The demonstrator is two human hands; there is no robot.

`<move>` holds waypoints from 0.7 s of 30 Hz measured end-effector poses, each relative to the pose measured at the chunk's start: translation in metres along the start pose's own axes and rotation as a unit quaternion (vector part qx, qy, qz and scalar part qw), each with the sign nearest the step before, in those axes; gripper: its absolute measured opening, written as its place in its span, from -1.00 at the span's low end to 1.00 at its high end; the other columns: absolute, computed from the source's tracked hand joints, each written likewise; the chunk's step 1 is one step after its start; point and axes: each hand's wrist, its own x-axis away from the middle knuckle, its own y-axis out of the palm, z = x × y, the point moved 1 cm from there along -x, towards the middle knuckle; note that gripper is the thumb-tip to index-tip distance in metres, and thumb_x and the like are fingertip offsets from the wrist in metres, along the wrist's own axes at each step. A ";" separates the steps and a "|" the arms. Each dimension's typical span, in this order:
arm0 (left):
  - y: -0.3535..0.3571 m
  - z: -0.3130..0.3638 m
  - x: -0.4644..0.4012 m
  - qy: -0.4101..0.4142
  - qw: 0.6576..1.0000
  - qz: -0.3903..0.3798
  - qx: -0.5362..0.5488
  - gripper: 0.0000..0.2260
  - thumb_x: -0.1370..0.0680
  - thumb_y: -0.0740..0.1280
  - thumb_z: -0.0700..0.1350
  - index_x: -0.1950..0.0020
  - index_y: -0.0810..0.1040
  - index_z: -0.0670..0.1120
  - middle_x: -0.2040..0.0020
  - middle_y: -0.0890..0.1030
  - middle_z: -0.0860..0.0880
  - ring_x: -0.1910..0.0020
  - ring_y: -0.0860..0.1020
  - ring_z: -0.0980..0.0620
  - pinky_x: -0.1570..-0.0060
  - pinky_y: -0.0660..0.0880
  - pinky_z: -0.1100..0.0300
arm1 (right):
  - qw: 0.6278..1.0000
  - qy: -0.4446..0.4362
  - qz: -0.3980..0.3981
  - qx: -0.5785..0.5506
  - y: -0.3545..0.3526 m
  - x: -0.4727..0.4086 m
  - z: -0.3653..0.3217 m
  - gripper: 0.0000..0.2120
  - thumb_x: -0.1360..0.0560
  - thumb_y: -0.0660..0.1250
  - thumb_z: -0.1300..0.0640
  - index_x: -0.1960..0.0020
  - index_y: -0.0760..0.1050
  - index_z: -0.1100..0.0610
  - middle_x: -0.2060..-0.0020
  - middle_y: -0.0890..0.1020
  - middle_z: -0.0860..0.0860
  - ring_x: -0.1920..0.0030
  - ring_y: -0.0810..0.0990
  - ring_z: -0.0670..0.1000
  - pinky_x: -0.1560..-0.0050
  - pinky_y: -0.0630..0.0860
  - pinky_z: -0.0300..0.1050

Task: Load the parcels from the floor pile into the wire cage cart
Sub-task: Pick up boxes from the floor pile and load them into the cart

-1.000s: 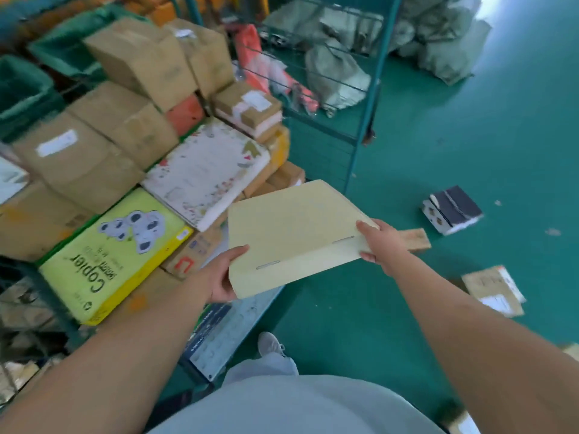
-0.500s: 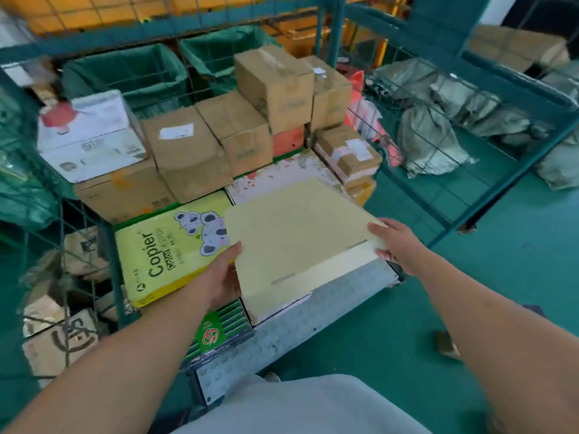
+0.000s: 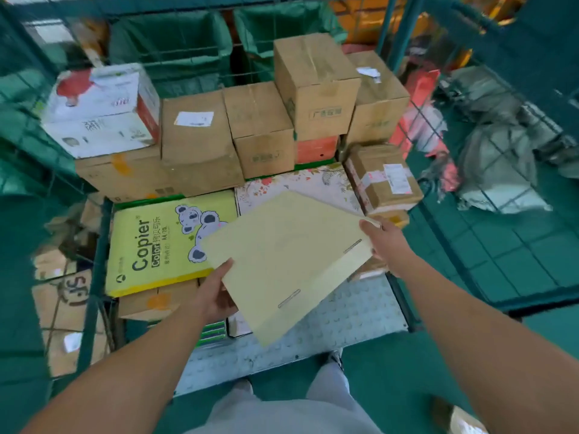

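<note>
Pale yellow flat cardboard parcel (image 3: 288, 261) hangs above the wire cage cart's front edge (image 3: 313, 343); your left hand (image 3: 213, 296) and right hand (image 3: 380, 242) pinch opposite ends. It looks light and stiff; keep gripping both ends.

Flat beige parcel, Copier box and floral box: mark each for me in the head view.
Flat beige parcel (image 3: 288, 261): head view, middle of its top face.
Copier box (image 3: 156, 245): head view, yellow-green top face, by the lettering.
Floral box (image 3: 307, 183): head view, visible strip of its patterned top, behind the parcel.
</note>
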 end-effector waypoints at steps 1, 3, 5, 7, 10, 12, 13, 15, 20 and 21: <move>0.015 -0.002 -0.005 0.009 1.000 0.014 0.022 -0.49 -0.53 0.45 0.18 -0.33 0.58 -0.14 -0.18 0.70 -0.17 -0.15 0.66 -0.15 -0.04 0.58 -0.06 | 1.000 -0.006 -0.018 0.022 -0.006 -0.023 -0.005 -0.58 -0.65 0.30 -0.08 -0.47 0.43 0.01 0.03 0.54 -0.04 0.11 0.55 -0.01 -0.20 0.59 0.12; 0.038 -0.006 -0.014 0.022 0.996 0.054 0.063 -0.53 -0.54 0.46 0.14 -0.29 0.59 -0.15 -0.19 0.69 -0.18 -0.13 0.66 -0.15 0.00 0.59 -0.07 | 0.997 -0.011 -0.052 0.054 -0.017 -0.062 -0.011 -0.60 -0.66 0.27 -0.09 -0.47 0.44 -0.04 -0.03 0.52 0.00 0.05 0.55 0.03 -0.23 0.60 0.15; 0.055 -0.008 -0.023 0.025 0.993 0.080 0.080 -0.48 -0.50 0.51 0.14 -0.31 0.59 -0.16 -0.25 0.67 -0.17 -0.20 0.65 -0.17 0.03 0.63 -0.07 | 0.995 -0.008 -0.079 0.067 -0.025 -0.098 -0.014 -0.61 -0.67 0.26 -0.07 -0.47 0.43 -0.05 -0.17 0.51 0.05 -0.05 0.54 0.07 -0.27 0.57 0.16; 0.074 -0.012 -0.034 0.018 0.989 0.101 0.108 -0.48 -0.47 0.53 0.14 -0.28 0.59 -0.17 -0.21 0.65 -0.14 -0.17 0.64 -0.18 0.09 0.65 -0.06 | 0.992 -0.009 -0.094 0.089 -0.027 -0.135 -0.017 -0.58 -0.66 0.28 -0.07 -0.49 0.42 -0.04 -0.28 0.54 0.08 -0.13 0.57 0.10 -0.27 0.57 0.13; 0.095 -0.020 -0.048 0.023 0.978 0.133 0.157 -0.56 -0.50 0.52 0.10 -0.21 0.59 -0.17 -0.11 0.66 -0.18 -0.08 0.64 -0.17 0.09 0.63 -0.08 | 0.989 -0.025 -0.093 0.114 -0.018 -0.176 -0.027 -0.54 -0.60 0.35 -0.06 -0.47 0.40 -0.01 -0.26 0.59 0.11 -0.13 0.62 0.13 -0.09 0.57 -0.04; 0.108 -0.024 -0.060 0.026 0.973 0.142 0.182 -0.54 -0.49 0.53 0.10 -0.23 0.58 -0.17 -0.07 0.66 -0.17 -0.09 0.63 -0.17 0.02 0.63 -0.09 | 0.984 -0.039 -0.094 0.144 -0.008 -0.202 -0.035 -0.50 -0.59 0.36 -0.09 -0.47 0.37 -0.02 -0.23 0.60 0.11 -0.12 0.62 0.15 -0.06 0.57 -0.04; 0.113 -0.027 -0.065 0.029 0.968 0.147 0.199 -0.55 -0.50 0.53 0.10 -0.23 0.58 -0.17 -0.02 0.67 -0.17 -0.09 0.63 -0.17 -0.03 0.62 -0.10 | 0.983 -0.044 -0.095 0.153 -0.003 -0.212 -0.039 -0.48 -0.58 0.35 -0.11 -0.48 0.34 -0.04 -0.25 0.59 0.11 -0.14 0.62 0.16 -0.11 0.57 -0.01; 0.126 -0.029 -0.080 0.032 0.961 0.152 0.229 -0.60 -0.52 0.51 0.07 -0.20 0.58 -0.17 0.15 0.70 -0.17 -0.02 0.64 -0.17 -0.06 0.61 -0.10 | 0.980 -0.051 -0.098 0.164 0.006 -0.237 -0.047 -0.43 -0.56 0.36 -0.11 -0.51 0.31 -0.06 -0.30 0.56 0.10 -0.16 0.62 0.16 -0.17 0.58 0.02; 0.161 -0.027 -0.111 0.029 0.950 0.126 0.286 -0.64 -0.59 0.44 0.00 -0.25 0.55 -0.22 0.31 0.67 -0.17 0.24 0.70 -0.12 -0.12 0.57 -0.09 | 0.974 -0.067 -0.106 0.189 0.019 -0.281 -0.060 -0.17 -0.43 0.39 -0.12 -0.61 0.12 -0.07 -0.35 0.52 0.13 -0.22 0.59 0.16 -0.20 0.60 0.11; 0.172 -0.025 -0.118 0.030 0.947 0.116 0.297 -0.63 -0.60 0.42 -0.01 -0.28 0.55 -0.23 0.26 0.68 -0.19 0.16 0.71 -0.14 -0.13 0.57 -0.13 | 0.971 -0.064 -0.112 0.200 0.020 -0.294 -0.060 -0.07 -0.36 0.38 -0.19 -0.63 0.05 -0.10 -0.40 0.47 0.11 -0.32 0.53 0.18 -0.29 0.55 0.15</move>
